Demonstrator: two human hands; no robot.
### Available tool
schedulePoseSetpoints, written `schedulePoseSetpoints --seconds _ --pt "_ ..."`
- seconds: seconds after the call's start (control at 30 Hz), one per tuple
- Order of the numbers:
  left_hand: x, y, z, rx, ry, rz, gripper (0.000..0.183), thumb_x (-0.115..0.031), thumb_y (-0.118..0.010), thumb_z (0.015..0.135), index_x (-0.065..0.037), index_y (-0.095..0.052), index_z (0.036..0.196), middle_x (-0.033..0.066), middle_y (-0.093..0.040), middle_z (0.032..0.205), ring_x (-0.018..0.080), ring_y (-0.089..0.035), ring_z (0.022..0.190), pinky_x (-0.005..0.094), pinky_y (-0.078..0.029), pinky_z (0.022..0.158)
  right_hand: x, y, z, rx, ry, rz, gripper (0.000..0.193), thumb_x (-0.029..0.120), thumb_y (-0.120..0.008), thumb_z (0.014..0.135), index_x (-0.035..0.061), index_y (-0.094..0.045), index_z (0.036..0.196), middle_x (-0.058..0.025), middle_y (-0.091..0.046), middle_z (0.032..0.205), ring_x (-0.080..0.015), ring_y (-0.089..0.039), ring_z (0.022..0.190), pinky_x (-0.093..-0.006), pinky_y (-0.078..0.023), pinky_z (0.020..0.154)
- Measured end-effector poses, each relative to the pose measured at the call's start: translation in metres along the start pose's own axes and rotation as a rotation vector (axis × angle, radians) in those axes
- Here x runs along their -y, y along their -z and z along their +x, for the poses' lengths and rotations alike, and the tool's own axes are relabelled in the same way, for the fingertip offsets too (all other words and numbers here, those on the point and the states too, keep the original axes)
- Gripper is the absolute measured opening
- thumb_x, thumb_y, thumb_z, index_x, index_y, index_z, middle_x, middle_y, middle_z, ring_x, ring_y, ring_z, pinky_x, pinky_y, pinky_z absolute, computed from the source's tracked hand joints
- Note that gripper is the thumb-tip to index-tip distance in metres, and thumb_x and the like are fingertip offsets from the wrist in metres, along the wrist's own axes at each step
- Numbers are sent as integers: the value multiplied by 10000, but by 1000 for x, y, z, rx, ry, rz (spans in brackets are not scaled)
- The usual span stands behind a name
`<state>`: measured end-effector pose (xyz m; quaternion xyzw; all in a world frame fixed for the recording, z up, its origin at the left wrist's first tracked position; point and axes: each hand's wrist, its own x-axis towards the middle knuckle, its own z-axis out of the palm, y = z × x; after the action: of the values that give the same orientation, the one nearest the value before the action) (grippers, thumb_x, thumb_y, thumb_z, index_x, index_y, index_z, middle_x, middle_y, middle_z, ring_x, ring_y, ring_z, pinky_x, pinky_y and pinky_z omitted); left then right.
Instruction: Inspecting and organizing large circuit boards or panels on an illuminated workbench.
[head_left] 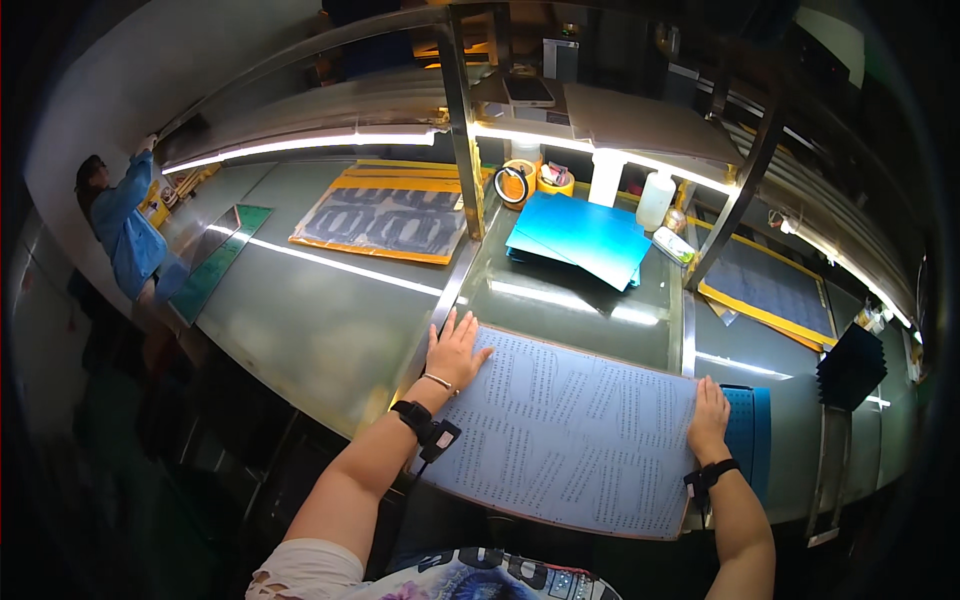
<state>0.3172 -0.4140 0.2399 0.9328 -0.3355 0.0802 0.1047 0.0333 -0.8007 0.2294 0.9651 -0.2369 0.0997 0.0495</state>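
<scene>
A large pale panel (560, 440), which looks like a circuit board panel with rows of tiny dark marks and a thin copper-coloured edge, lies before me, its near edge reaching over the table's front. My left hand (455, 357) rests on its far left corner, fingers stretched and spread, thumb apart on the surface. At the right edge, my right hand (708, 415) grips the panel near its far corner; the undersides of those fingers are hidden. Both wrists wear black bands, the left with a small box on a cable.
Blue sheets (580, 238) are stacked beyond the panel, near a white bottle (655, 202) and tape rolls (515, 184). Yellow-framed screens (385, 212) lie left and right. A blue perforated tray (748, 435) and black rack (852, 367) stand right. Metal posts (462, 120) divide the bench. Another person (130, 235) is far left.
</scene>
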Motion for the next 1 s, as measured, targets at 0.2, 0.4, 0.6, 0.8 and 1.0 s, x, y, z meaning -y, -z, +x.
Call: schedulePoseSetpoints --seconds 0.2,0.4,0.6,0.8,1.0 --pt "-11 -8 5 -38 24 65 589 -417 -452 888 -35 -400 1334 88 -345 1428 273 -185 1372 563 -141 1073 1 23 -9 70 -7 -3 507 -3 -442 795 -26 -392 1299 -164 -377 1368 -323 -341 1274 -449 -244 1054" --pt "-6 -5 7 3 66 114 615 -441 -393 901 -37 -356 1363 92 -296 1456 259 -143 1387 539 -74 1092 24 64 -120 100 135 91 483 60 -376 838 -92 -368 1296 -250 -341 1381 -373 -325 1287 -497 -212 1072" --pt "-32 27 -24 142 117 245 715 -505 -404 885 12 -309 1371 135 -176 1490 272 -53 1397 556 -77 1084 48 112 -255 134 -49 151 428 26 -441 768 -110 -496 1170 -239 -414 1321 -374 -373 1241 -469 -293 1027" --pt "-55 80 -171 1146 -32 -1230 384 -342 -463 945 -10 -635 1033 120 -672 957 192 -622 919 332 -473 849 32 78 -239 214 -1075 2074 196 142 -511 908 -14 -613 968 -107 -641 918 -216 -614 828 -350 -500 732" --pt "-73 52 -230 725 861 -2135 462 -316 -489 938 -26 -413 1290 128 -544 1230 246 -540 1114 383 -442 948 60 149 -218 546 -638 1709 166 45 -559 799 81 -588 959 65 -513 672 -52 -417 525 -205 -322 465"
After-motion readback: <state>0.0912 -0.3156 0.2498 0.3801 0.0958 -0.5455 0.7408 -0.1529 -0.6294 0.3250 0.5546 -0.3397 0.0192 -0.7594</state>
